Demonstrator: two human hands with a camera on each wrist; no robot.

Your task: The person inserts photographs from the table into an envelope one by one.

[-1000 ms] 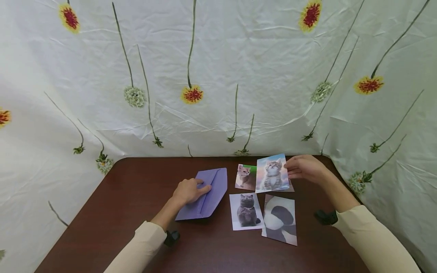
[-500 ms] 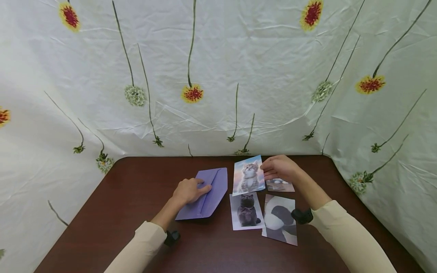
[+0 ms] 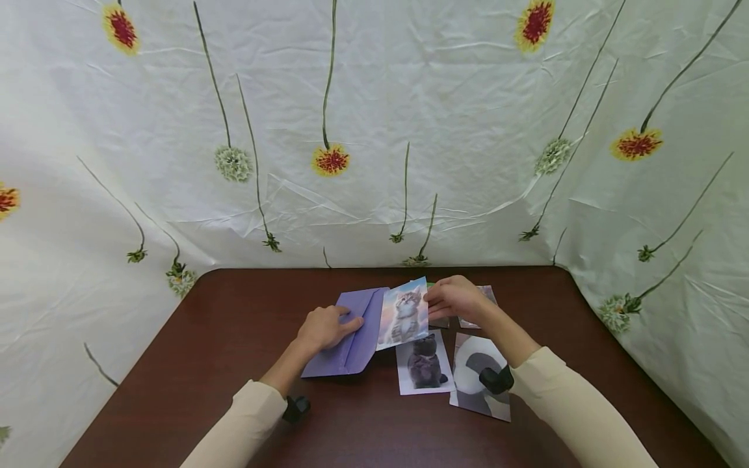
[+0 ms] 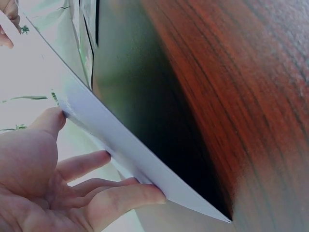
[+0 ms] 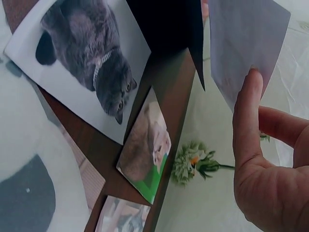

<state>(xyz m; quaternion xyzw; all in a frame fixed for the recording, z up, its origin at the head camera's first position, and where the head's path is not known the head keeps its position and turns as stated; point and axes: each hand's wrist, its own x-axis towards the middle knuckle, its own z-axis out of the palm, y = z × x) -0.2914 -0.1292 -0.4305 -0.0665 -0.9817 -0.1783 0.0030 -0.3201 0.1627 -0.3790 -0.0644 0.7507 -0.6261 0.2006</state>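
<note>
My left hand [image 3: 322, 330] rests on a purple envelope [image 3: 367, 351] lying left of the photos, thumb near the pocket's edge and flap side facing right. In the left wrist view, fingertips [image 4: 149, 193] touch the envelope's pale face [image 4: 120, 140]. My right hand [image 3: 458, 299] pinches a kitten photo [image 3: 405, 312] by its right edge. This photo is held tilted, its left edge overlapping the envelope's flap. From the right wrist, the photo's plain back [image 5: 246, 43] shows with one finger [image 5: 250, 96] against it; the other fingers are on its far side.
Below the right hand lie a grey cat photo [image 3: 424, 370] and a panda photo [image 3: 474, 396]. Behind them are a tan cat photo [image 5: 147, 150] and another photo [image 5: 123, 215], partly hidden. The dark wooden table [image 3: 234, 325] meets a flowered white curtain [image 3: 374, 221] at its back.
My right hand has carried the kitten photo leftward from above the back photos to the envelope's flap, uncovering part of the back right photo. The left hand and envelope have stayed put.
</note>
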